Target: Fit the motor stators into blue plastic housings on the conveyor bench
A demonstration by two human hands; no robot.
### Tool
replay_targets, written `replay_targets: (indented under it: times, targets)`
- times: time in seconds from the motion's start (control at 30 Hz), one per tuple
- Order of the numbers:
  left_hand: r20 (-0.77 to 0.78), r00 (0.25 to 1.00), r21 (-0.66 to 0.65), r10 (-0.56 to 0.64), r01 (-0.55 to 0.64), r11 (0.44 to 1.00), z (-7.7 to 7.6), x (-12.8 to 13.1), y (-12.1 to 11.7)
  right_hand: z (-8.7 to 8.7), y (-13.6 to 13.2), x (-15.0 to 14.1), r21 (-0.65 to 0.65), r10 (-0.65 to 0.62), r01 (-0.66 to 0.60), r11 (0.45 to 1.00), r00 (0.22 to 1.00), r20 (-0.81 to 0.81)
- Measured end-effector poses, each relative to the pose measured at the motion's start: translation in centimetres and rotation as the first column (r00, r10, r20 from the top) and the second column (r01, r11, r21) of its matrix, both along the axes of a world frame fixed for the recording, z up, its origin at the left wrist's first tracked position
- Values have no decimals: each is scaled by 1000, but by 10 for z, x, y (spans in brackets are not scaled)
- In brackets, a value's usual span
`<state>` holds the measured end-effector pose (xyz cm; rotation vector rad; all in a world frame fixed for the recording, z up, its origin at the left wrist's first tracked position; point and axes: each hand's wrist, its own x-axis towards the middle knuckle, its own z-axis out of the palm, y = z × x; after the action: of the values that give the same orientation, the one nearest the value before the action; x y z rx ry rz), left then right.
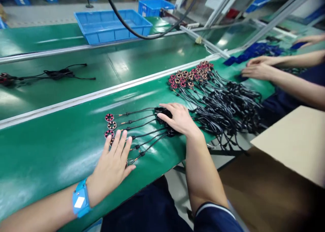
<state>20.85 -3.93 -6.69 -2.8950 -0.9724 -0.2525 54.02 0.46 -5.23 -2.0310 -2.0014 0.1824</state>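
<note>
Several small ring-shaped coils (109,117), red or copper-coloured with dark rims, lie in a column on the green mat (61,137), each with a black cable running right. My left hand (111,164), wearing a blue wristband (81,198), is spread flat over the lower rings and hides some of them. The cables (142,119) lie side by side and meet in dark coiled bundles (172,132). Over these bundles rests my right hand (179,118), palm down, with its thumb apart from the extended fingers. Part of the bundles is hidden under it.
Right of my hands lies a large heap of black cables (228,103) with ring coils (190,74) at its far end. Beyond it, another person's hands (261,67) work by dark blue pieces (264,50). A cardboard box (291,140) stands at right; a blue bin (111,25) sits behind.
</note>
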Motion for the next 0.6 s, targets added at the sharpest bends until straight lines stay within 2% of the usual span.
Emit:
replay_targets:
  times: [0.1, 0.2, 0.37, 0.47, 0.6]
  targets:
    - [12, 998, -25, 69, -69, 997, -7, -10, 14, 1, -7, 9, -71, 57, -58, 996, 998, -11]
    - [-4, 1000, -55, 28, -28, 998, -6, -25, 38, 3, -17, 17, -142, 114, -119, 983, 993, -45]
    - [-45, 993, -105, -105, 100, 989, -5, -34, 111, 3, -48, 20, -191, 120, -124, 974, 992, -36]
    - [-111, 968, -170, -227, 206, 964, -1, -20, 162, -1, -68, 12, -180, 70, -70, 981, 998, -8]
    - [-151, 943, -227, -296, 258, 939, 5, 23, 216, -5, -90, -1, -94, -68, 73, 993, 996, 54]
